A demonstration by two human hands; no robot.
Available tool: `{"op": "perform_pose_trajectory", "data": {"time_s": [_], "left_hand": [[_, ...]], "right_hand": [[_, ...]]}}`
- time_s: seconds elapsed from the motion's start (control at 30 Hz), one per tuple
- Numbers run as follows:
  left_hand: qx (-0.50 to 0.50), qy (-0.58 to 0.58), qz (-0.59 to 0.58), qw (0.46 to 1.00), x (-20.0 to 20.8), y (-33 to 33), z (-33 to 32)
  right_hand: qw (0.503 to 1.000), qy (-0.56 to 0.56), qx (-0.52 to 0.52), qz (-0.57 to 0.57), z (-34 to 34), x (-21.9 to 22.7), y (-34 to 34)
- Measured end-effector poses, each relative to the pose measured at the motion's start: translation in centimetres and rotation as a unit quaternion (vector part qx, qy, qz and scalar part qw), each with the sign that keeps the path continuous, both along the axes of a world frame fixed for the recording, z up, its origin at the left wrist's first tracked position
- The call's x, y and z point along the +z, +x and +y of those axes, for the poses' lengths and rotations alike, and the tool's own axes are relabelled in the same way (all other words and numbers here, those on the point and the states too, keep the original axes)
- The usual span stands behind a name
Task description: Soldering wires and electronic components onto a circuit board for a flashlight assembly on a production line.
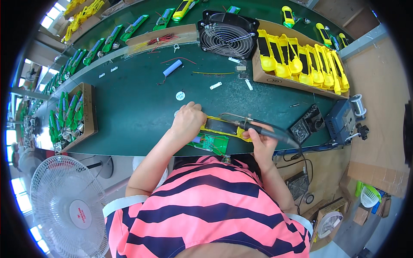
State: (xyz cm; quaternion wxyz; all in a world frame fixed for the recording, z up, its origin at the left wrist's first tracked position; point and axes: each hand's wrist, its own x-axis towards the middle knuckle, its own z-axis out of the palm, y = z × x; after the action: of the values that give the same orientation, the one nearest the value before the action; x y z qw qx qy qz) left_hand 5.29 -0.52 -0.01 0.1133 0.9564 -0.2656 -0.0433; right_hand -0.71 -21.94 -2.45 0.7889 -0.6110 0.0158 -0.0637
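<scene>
My left hand (188, 123) is closed at the left end of a yellow plastic casing (221, 126) with a dark panel set in it; its fingertips are partly hidden. My right hand (262, 144) grips the black handle of a soldering iron (277, 135), whose thin metal tip points left over the casing. Right-hand fingers also come close to the casing's right end. Just below the casing, at the table's front edge, lies a green housing (220, 144) with a circuit board, wires and a blue cylindrical battery (196, 139), partly under my left hand.
A cardboard box of yellow casings (297, 60) stands back right, beside a black fan (227, 36). At left is a box of green housings (69, 114). A soldering station (340, 122) and iron stand (306, 124) sit right. A loose blue battery (172, 68) lies mid-table.
</scene>
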Motion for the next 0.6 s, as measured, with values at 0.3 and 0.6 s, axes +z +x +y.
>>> {"op": "perform_pose_trajectory", "data": {"time_s": [0.3, 0.6], "left_hand": [[0.02, -0.01, -0.002, 1.0, 0.2, 0.0, -0.4], [0.022, -0.015, -0.019, 0.999, 0.3, 0.0, -0.3]], "right_hand": [[0.908, -0.402, 0.016, -0.113, -2.7, 0.7, -0.6], [0.915, -0.394, 0.052, -0.072, -2.6, 0.3, -0.4]]}}
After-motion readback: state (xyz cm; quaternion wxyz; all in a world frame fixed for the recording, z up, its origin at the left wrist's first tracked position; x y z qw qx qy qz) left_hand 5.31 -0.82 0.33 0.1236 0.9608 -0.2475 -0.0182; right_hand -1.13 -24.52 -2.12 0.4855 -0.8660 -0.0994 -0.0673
